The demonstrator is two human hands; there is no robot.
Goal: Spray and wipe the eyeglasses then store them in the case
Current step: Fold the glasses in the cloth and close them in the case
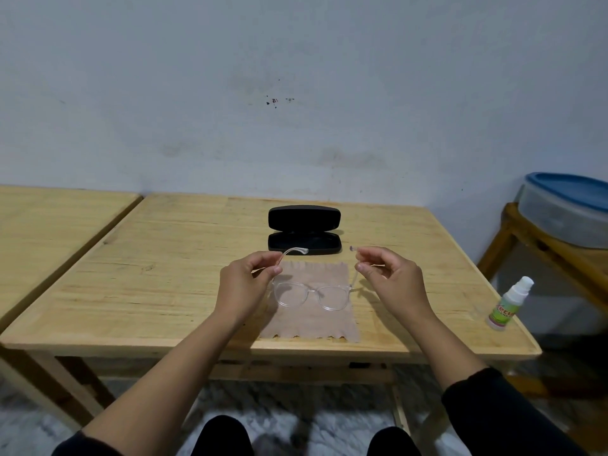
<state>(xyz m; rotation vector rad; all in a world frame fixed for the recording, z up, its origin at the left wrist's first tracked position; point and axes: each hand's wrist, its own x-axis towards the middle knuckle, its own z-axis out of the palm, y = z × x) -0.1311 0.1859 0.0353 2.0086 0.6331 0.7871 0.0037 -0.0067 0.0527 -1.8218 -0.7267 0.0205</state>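
Glasses: clear-framed glasses [307, 292] held just above a tan cloth [312, 320], arms unfolded (lenses toward the near edge).
Left hand: the left hand [245, 284] pinches the left arm.
Right hand: the right hand [390, 281] pinches the right arm.
Case: black case [304, 230], open, on the far side of the wooden table [148, 291].
Spray bottle: a small spray bottle [508, 304] stands at the table's right edge, well apart.
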